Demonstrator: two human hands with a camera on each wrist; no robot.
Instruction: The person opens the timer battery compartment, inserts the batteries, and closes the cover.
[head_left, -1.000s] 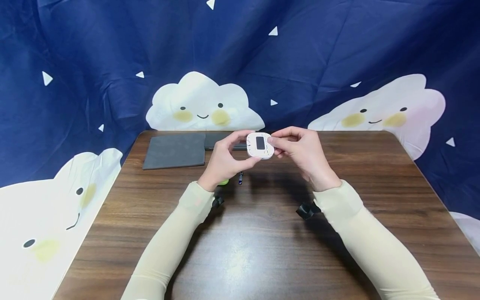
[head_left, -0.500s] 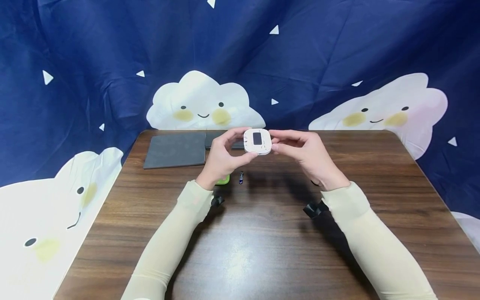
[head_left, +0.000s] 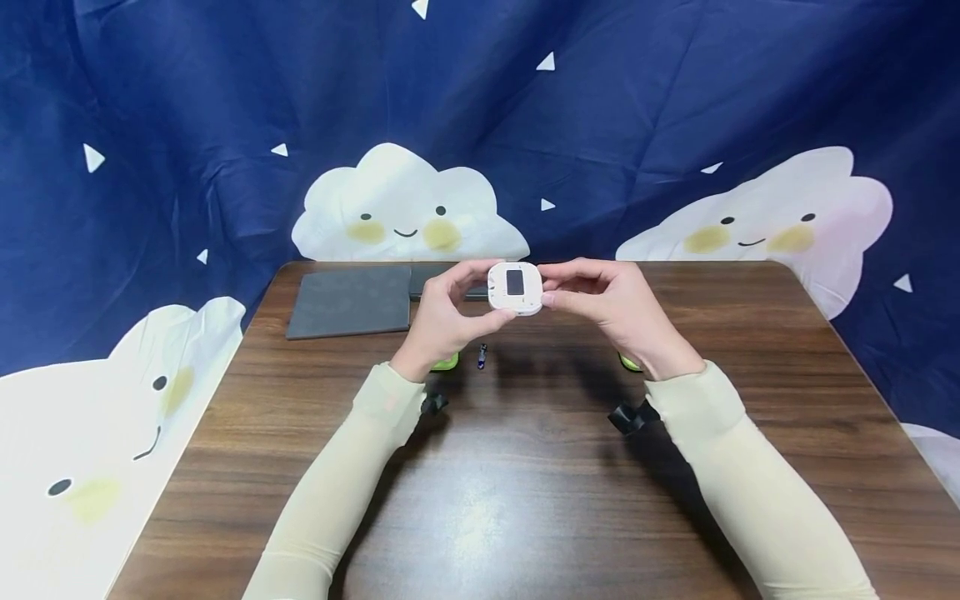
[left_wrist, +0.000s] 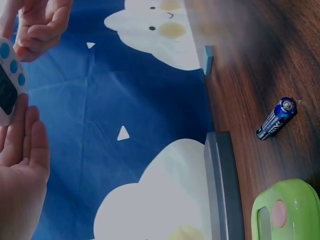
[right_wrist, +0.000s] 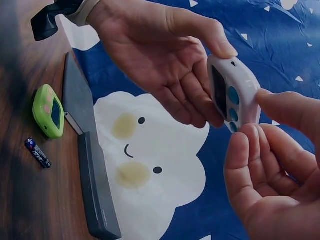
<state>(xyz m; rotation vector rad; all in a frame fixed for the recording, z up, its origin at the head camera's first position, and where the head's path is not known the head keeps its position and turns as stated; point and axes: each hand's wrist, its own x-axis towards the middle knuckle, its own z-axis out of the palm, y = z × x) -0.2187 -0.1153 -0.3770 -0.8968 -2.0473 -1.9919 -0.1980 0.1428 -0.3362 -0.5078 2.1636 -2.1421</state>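
Note:
A white kitchen timer [head_left: 515,288] is held up above the table, its side with a dark rectangle toward the head camera. Blue buttons and a dark screen show on its other side in both wrist views. My left hand [head_left: 442,317] grips it by opposite edges between thumb and fingers. On the right edge, my right hand [head_left: 611,308] pinches it with thumb and fingertips. Below the hands lie a blue battery [head_left: 482,357] and a green timer [head_left: 446,362] with a pink button, partly covered by my left wrist in the head view.
A dark grey flat panel [head_left: 350,302] lies at the table's back left, with a dark bar [left_wrist: 222,185] beside it. Another green thing [head_left: 628,362] shows partly behind my right wrist. A cloud-printed blue curtain [head_left: 585,125] hangs behind the table.
My right thumb has slid from the timer's face to its right edge, and that hand sits slightly farther right. The timer has shifted a little left. Green now shows by my right wrist.

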